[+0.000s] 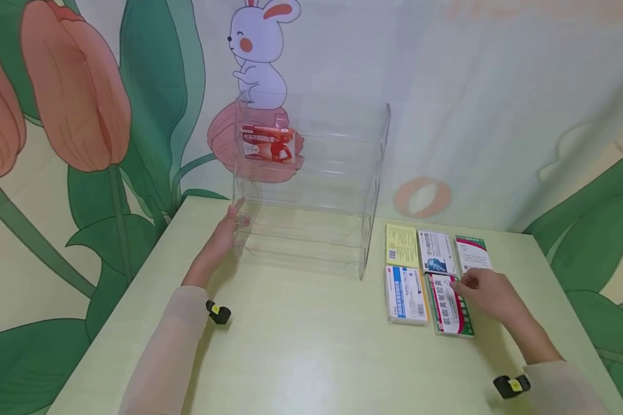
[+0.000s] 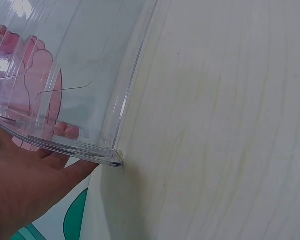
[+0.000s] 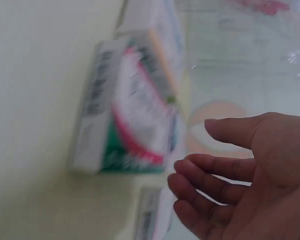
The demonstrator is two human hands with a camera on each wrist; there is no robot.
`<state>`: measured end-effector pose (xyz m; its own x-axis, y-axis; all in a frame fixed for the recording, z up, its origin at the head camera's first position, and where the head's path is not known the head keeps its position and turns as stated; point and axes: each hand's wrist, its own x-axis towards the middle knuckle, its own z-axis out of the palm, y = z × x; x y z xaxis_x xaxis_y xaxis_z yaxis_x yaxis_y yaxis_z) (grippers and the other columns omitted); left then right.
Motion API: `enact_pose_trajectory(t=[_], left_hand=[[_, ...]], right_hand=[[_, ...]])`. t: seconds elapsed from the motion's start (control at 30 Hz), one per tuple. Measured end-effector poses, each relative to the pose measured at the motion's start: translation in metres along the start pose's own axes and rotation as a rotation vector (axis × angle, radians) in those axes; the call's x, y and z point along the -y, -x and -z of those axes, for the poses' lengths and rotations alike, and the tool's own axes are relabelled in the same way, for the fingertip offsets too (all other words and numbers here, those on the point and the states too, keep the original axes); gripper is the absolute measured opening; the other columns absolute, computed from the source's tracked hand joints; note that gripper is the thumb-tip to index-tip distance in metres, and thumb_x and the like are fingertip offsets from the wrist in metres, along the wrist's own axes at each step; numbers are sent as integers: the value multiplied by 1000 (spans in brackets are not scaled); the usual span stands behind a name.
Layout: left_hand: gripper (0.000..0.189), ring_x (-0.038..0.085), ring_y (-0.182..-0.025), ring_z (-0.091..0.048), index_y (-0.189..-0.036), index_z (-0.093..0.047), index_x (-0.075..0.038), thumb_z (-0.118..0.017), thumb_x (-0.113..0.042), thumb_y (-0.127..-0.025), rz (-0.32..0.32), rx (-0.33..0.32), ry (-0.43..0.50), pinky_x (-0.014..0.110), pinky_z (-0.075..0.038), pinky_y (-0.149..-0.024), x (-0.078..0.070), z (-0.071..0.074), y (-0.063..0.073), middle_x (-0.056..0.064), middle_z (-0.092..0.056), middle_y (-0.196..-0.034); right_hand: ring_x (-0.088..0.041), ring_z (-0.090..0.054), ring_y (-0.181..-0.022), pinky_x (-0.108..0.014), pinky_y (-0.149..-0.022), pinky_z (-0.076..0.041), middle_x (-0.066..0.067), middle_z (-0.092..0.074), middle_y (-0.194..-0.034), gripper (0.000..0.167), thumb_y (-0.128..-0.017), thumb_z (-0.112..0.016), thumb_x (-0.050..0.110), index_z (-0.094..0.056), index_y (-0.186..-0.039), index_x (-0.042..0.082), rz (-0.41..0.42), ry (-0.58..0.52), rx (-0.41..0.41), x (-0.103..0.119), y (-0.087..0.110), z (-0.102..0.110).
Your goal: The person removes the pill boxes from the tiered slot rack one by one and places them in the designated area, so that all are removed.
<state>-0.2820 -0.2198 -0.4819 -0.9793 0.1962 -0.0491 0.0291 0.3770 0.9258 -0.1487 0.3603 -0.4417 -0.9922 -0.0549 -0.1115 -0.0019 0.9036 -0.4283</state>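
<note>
My left hand (image 1: 220,237) grips the lower left side of a clear tiered rack (image 1: 311,266). In the left wrist view, fingertips (image 2: 66,130) show through the rack's clear plastic, and part of the hand is out of frame. Toward the right, my right hand (image 1: 490,293) hovers by a green, white and red medicine box (image 1: 449,305) lying flat. Its thumb and loosely bent fingers are apart with nothing between them in the right wrist view, where the box (image 3: 135,110) looks blurred. One red medicine box (image 1: 268,144) stands in the rack's upper left.
Beside the green, white and red box lies a blue, white and orange box (image 1: 406,295). Behind them are a yellow box (image 1: 401,245), a white and blue box (image 1: 436,252) and a white box with a green edge (image 1: 472,253). A printed curtain (image 1: 462,115) hangs behind the table (image 1: 301,346).
</note>
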Motion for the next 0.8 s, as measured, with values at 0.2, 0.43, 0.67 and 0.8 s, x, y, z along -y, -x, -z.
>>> enact_pose_trajectory(t=[0.2,0.43,0.67,0.8], left_hand=[[67,46,-159,-18,-170,-2,-43,-4,-68,-108,27,10,-14,79,-1,-119,2,-1,1,24,-39,-165],[71,48,-157,-24,-172,-4,-36,-2,-67,-108,3,-4,-5,76,-2,-120,2,2,-1,28,-41,-162],[69,48,-156,-26,-172,-6,-35,-3,-65,-109,5,3,18,75,-4,-121,3,1,-3,29,-42,-159],[65,47,-156,-26,-172,-6,-35,-3,-60,-112,1,4,44,74,-3,-122,-2,0,-1,30,-41,-160]], right_hand=[[-32,-68,-100,-47,-83,-60,-15,-72,-114,35,-105,-70,31,-71,-121,0,218,-110,-190,76,-5,19],[-31,-65,-115,-52,-98,-55,-13,-69,-126,39,-103,-73,28,-69,-133,3,475,-187,-292,165,-42,34],[-29,-59,-123,-47,-103,-52,-11,-65,-131,49,-99,-78,32,-67,-138,3,641,-169,-301,245,-69,29],[-30,-52,-131,-46,-108,-47,-12,-61,-138,57,-98,-79,34,-64,-142,3,712,-66,-323,278,-93,26]])
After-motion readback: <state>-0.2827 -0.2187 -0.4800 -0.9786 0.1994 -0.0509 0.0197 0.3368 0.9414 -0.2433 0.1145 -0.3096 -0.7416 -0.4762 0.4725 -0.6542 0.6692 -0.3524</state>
